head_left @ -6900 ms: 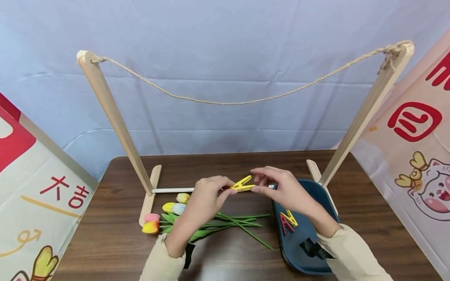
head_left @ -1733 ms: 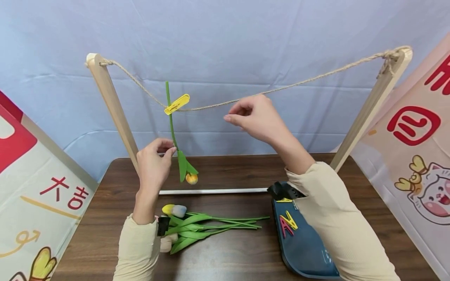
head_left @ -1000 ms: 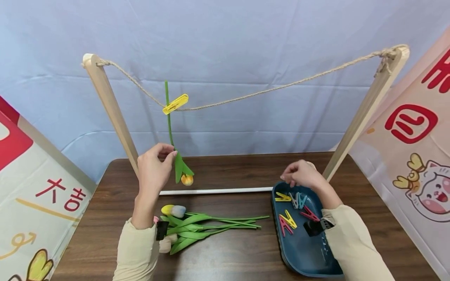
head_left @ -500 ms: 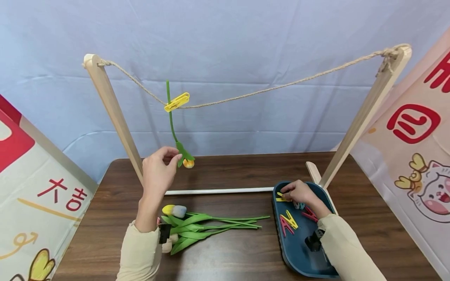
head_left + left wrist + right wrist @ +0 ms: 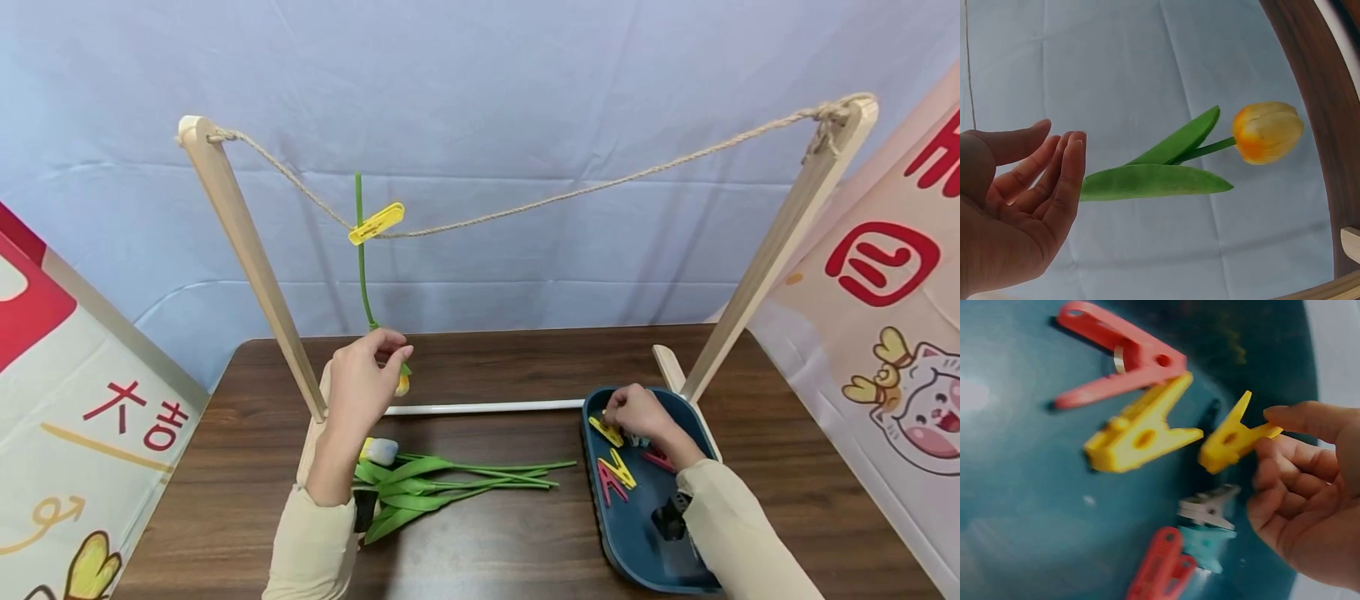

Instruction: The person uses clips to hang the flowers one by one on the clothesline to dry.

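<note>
An orange-yellow artificial tulip (image 5: 1269,133) hangs head down from the rope (image 5: 555,197), its stem clipped there by a yellow clothespin (image 5: 377,223). Relaxed fingers of my left hand (image 5: 360,375) are right at the tulip's leaves, thumb apart from them in the left wrist view. Inside the blue tray (image 5: 626,546), my right hand (image 5: 642,414) pinches one leg of another yellow clothespin (image 5: 1217,453) between thumb and finger. Beside it lie a second yellow clothespin (image 5: 1110,450), red ones including this clothespin (image 5: 1100,325), a grey clothespin (image 5: 1200,509) and a teal clothespin (image 5: 1204,544).
Wooden posts (image 5: 247,258) at both sides hold the rope, joined low down by a white rod (image 5: 487,407). Several tulips (image 5: 450,477) lie on the brown table (image 5: 480,558), stems toward the tray. A pale cloth backdrop (image 5: 480,100) hangs behind.
The tulip got clipped on the rope over the earlier frames. My right hand went from the rope down into the tray and took a yellow clothespin. My left hand lowered slightly along the tulip.
</note>
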Motion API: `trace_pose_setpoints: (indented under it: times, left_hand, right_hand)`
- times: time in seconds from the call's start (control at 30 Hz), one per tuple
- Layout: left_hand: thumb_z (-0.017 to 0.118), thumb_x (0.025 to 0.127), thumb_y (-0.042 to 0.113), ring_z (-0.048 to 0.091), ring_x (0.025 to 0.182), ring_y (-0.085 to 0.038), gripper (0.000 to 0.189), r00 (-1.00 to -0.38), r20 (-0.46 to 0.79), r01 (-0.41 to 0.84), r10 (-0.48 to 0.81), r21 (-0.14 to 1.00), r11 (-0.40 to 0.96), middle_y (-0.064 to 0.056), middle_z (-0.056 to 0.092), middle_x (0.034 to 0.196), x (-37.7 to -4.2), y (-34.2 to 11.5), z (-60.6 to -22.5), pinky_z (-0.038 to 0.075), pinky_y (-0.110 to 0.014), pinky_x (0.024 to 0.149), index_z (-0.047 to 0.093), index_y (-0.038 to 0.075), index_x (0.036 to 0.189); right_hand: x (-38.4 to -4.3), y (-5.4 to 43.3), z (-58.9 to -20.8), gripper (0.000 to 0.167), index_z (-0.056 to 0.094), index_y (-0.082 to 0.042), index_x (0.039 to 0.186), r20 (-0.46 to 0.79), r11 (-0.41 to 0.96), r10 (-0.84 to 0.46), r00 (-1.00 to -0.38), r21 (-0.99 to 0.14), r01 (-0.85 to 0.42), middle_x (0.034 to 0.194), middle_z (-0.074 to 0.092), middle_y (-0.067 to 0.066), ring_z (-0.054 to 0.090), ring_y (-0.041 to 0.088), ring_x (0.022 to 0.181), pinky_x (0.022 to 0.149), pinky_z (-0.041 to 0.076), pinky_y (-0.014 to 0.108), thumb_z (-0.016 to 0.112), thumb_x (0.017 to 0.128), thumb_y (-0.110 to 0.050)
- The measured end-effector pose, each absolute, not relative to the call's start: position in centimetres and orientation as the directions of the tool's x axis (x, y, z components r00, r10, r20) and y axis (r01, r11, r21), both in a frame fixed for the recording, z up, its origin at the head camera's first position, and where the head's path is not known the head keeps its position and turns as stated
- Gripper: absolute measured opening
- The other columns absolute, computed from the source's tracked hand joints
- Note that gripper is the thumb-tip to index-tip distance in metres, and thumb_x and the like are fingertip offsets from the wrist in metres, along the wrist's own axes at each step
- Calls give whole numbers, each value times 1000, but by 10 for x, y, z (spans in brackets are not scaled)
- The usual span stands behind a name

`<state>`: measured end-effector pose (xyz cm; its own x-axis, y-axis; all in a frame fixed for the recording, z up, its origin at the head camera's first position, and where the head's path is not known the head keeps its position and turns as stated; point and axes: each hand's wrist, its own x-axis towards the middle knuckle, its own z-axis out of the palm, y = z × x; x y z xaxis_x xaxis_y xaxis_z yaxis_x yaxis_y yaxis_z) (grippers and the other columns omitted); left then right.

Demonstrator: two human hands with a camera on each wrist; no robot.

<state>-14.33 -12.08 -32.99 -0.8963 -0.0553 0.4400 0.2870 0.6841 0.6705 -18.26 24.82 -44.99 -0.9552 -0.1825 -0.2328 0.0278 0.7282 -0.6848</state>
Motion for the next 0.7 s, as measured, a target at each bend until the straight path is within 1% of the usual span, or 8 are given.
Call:
trace_pose_setpoints:
  times: [0.17, 0.23, 0.33, 0.47, 0.6, 0.7]
  left_hand:
    - [68, 82, 9, 63, 69, -19, 8, -902, 431, 305, -21, 673, 674, -6, 66, 76, -143, -117, -336, 49, -34, 62, 68, 2, 87]
    - [67, 83, 9, 63, 69, -19, 8, -906, 423, 311, -6, 675, 669, -5, 66, 76, -143, -115, -339, 50, -34, 63, 68, 3, 87]
    - [68, 82, 10, 62, 67, -17, 8, -907, 420, 323, 22, 662, 676, -4, 65, 75, -142, -110, -346, 49, -34, 62, 68, 4, 87]
    - [69, 81, 11, 57, 62, -13, 7, -903, 418, 362, 100, 614, 701, -1, 65, 73, -142, -101, -356, 46, -31, 59, 68, 5, 85]
    - [68, 83, 13, 55, 60, -10, 7, -910, 361, 394, 206, 588, 706, 0, 64, 74, -139, -88, -364, 45, -27, 56, 68, 7, 86]
    - [67, 84, 13, 56, 63, -11, 9, -912, 304, 408, 276, 588, 698, -1, 64, 77, -137, -78, -369, 45, -26, 56, 67, 6, 88]
  right_hand:
    - [-183, 253, -427, 8, 59, 3, 74, -232, 681, -235, -944, -732, 10, 62, 59, 10, 57, 26, 53, 52, 48, 41, 57, 81, 1]
    - [-184, 255, -418, 6, 57, 5, 76, -223, 644, -263, -938, -765, 2, 64, 59, 12, 58, 27, 54, 53, 49, 42, 55, 81, 3]
    - [-184, 254, -403, 3, 54, 9, 82, -232, 573, -294, -927, -819, 23, 67, 60, 14, 59, 26, 56, 54, 51, 39, 51, 80, 8]
    - [-184, 247, -388, 8, 51, 13, 89, -239, 486, -340, -909, -873, 48, 70, 61, 14, 61, 26, 59, 55, 52, 34, 50, 81, 12]
    - [-184, 235, -380, 11, 51, 17, 94, -217, 427, -413, -884, -904, 23, 72, 62, 16, 63, 27, 63, 58, 53, 35, 48, 83, 15]
    - [-184, 226, -378, 13, 53, 16, 95, -209, 410, -459, -863, -912, 2, 75, 63, 18, 64, 33, 68, 61, 53, 36, 46, 84, 15]
